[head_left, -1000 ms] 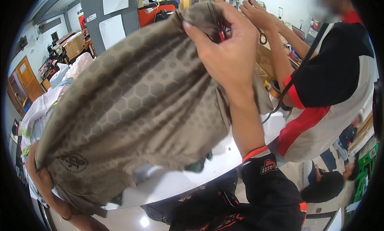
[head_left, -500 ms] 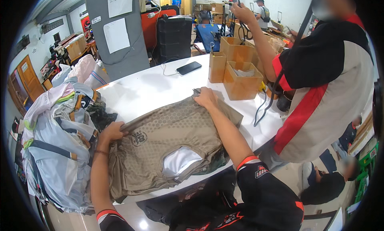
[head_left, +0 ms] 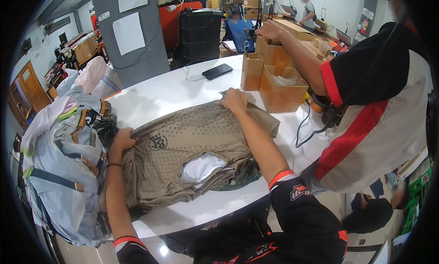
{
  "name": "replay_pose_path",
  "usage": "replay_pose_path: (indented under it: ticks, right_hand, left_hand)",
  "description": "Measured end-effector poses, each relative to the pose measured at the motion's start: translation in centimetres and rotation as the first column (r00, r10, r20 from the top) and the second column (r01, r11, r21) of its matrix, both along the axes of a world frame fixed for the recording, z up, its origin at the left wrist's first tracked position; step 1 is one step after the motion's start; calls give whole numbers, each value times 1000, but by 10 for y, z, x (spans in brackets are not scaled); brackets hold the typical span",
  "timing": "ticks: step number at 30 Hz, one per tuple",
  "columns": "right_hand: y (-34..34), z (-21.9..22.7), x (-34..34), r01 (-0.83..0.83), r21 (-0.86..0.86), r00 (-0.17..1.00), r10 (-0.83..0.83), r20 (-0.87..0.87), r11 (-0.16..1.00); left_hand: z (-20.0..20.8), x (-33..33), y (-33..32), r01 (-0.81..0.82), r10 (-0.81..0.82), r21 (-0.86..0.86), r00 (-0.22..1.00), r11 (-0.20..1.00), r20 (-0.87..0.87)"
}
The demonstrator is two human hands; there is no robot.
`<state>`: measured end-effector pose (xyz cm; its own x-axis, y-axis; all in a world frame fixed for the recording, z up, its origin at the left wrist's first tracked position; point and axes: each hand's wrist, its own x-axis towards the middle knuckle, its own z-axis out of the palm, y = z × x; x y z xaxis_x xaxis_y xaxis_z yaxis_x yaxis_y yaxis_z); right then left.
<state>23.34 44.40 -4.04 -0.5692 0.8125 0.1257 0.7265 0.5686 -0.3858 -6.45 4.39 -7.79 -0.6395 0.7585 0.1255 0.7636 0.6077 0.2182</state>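
At the table's left end stands a heap of pale garments [head_left: 68,186], crowding the left hand [head_left: 122,139]. That hand is curled at the upper left edge of a brown shirt [head_left: 155,172] and seems to pinch the cloth, though the fingertips are hidden. The shirt lies spread along the near edge of the white table [head_left: 137,94], its front patterned with hexagons, its round opening showing white inside. A hard tug by the left hand could bunch the layers, and if the heap leans over, its loose pieces could slump onto the shirt.

Near the far edge lies a phone [head_left: 217,72] on a pale cable; a wide sweep of the cloth could catch that lead. Right of centre, the right hand [head_left: 235,100] rests on the shirt's far side, closed around a small metal tool [head_left: 223,94] whose tip pokes out leftward. If the tip is sharp, pressing or dragging it could nick the fabric. Under the shirt's near right side, a dark green cloth [head_left: 244,176] peeks out; pulling the shirt toward the near edge might drag it off too. Towards the right end, cardboard boxes [head_left: 283,92] could be bumped by a careless elbow.
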Motion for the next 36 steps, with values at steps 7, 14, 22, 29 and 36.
replay_pose_path:
  ticks: [7, 14, 22, 29, 36]
  right_hand:
    - [5, -26, 7, 41, -69, 962, -58, -267, 997]
    - [-6, 13, 10, 87, 87, 768, -11, -640, 992]
    - [-43, 139, 64, 74, 411, 170, 395, -903, 908]
    - [-132, 232, 145, -111, 467, 60, 475, -878, 877]
    - [-108, 224, 162, -158, 245, 625, 289, -725, 956]
  left_hand:
    - [26, 31, -22, -137, 131, 19, 974, 990, 187]
    - [87, 121, -26, -90, 125, 118, 935, 989, -332]
    - [160, 212, -155, 62, 233, 581, 878, 812, -419]
    - [210, 237, -284, 50, 278, 620, 864, 783, -421]
    - [203, 118, -259, 31, 206, 396, 815, 918, -541]
